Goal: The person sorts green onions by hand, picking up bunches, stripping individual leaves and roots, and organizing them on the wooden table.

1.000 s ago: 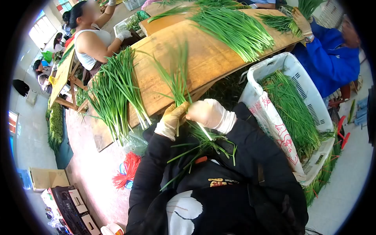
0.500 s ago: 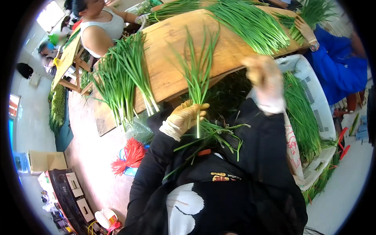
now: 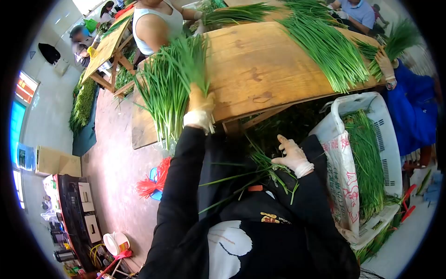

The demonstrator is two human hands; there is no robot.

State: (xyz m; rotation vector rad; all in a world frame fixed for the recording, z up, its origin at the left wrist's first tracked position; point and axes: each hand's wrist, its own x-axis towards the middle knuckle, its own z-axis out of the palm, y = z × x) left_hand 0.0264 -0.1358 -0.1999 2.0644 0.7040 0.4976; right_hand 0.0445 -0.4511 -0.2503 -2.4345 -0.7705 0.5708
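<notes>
My gloved left hand (image 3: 200,103) reaches out to the near left of the wooden table (image 3: 253,69), closed around a small bunch of garlic chives (image 3: 189,60). Motion blurs that bunch. It lies against a larger pile of garlic chives (image 3: 162,93), white stem ends towards me. My gloved right hand (image 3: 293,156) is over my lap, fingers apart and holding nothing. Loose leaf scraps (image 3: 265,163) lie on my dark clothing just beside its fingertips.
At my right stands a white plastic crate (image 3: 392,153) of chives, with a printed sack (image 3: 341,176) over its near side. Another chive pile (image 3: 325,51) covers the table's right. Co-workers sit around it. Red ties (image 3: 154,179) are on my left.
My left hand has carried its bunch from above my lap to the pile on the left. My right hand has come down from the crate side to my lap.
</notes>
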